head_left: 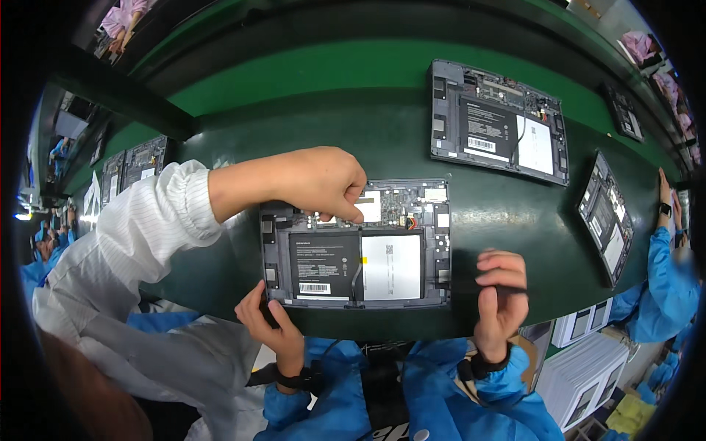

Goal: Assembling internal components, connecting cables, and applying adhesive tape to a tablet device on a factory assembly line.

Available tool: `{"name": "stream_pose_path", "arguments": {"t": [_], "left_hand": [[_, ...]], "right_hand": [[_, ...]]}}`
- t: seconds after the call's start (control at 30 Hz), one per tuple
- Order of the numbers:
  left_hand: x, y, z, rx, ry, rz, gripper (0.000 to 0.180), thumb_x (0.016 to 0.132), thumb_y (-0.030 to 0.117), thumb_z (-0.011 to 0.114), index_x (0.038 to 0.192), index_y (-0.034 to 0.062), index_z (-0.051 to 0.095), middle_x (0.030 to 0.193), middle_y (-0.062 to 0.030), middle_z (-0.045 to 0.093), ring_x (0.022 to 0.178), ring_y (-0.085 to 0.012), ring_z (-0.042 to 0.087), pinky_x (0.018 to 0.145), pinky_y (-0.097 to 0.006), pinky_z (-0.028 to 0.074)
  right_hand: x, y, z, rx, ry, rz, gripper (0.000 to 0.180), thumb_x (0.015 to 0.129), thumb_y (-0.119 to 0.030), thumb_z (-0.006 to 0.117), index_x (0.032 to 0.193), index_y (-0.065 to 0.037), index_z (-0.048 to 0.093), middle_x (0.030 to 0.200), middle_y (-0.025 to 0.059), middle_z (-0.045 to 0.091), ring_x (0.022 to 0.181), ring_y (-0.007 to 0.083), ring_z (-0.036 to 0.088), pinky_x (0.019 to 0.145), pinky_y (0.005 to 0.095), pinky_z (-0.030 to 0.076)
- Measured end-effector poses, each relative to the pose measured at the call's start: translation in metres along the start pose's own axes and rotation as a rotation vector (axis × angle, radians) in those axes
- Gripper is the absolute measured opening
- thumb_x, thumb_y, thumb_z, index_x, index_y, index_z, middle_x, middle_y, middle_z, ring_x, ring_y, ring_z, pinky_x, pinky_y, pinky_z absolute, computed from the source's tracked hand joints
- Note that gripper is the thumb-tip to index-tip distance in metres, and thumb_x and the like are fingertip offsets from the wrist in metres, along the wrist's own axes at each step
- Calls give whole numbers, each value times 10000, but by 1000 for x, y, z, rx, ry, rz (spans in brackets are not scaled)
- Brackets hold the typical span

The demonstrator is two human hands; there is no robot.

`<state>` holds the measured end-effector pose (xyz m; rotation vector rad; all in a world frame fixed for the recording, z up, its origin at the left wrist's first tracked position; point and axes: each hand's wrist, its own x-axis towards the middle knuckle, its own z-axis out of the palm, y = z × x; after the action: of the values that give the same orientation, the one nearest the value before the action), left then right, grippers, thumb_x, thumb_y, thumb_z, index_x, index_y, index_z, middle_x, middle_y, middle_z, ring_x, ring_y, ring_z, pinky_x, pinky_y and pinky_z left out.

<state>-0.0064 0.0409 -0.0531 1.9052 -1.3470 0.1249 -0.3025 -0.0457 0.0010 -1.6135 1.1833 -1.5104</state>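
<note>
Bracketing the near left corner of an opened tablet (360, 250), the left hand (273, 331) has thumb and fingers spread; whether they pinch the rim, I cannot tell. Off the tablet's right side, the right hand (501, 305) hangs slack, thumb apart from fingers, apparently holding nothing. The tablet lies just inside the near edge of the counter (489, 220), so a careless pull toward the body could tip it off. Over its circuit board (393, 210), a co-worker's hand (320, 181) reaches in from the left; if the tablet slid under those fingers, the coloured leads (410, 223) might snag. The white sleeve (136, 235) crowds the left, leaving little room there. Bare counter on the right looks better for moving, though a second tablet (500, 123) beyond and a tilted one (605, 220) farther right bound it.
</note>
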Motion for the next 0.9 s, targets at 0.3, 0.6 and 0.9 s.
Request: {"name": "stream_pose_path", "arguments": {"t": [0.3, 0.6, 0.9], "left_hand": [[-8, -13, 7, -87, 39, -46, 364, 984, 207, 503, 1204, -60, 618, 1074, -181, 627, 1017, -301, 516, 893, -416, 401], [-7, -10, 6, -58, 40, -57, 369, 983, 209, 503, 1208, -61, 614, 1071, -181, 615, 1009, -300, 517, 883, -412, 403], [-6, -6, 4, -44, 30, -50, 374, 982, 211, 503, 1212, -63, 611, 1067, -181, 604, 1001, -299, 518, 874, -409, 406]], "right_hand": [[58, -17, 47, -823, -853, -492, 388, 828, -153, 613, 1185, -3, 642, 823, 35, 540, 776, 195, 591, 764, 315, 535], [63, -1, 56, -827, -955, -576, 513, 813, -131, 619, 1283, 72, 601, 798, 33, 541, 705, 135, 590, 581, 254, 535], [66, -1, 55, -814, -970, -553, 569, 796, -113, 625, 1325, 89, 578, 769, 35, 516, 638, 130, 575, 518, 257, 530]]}}
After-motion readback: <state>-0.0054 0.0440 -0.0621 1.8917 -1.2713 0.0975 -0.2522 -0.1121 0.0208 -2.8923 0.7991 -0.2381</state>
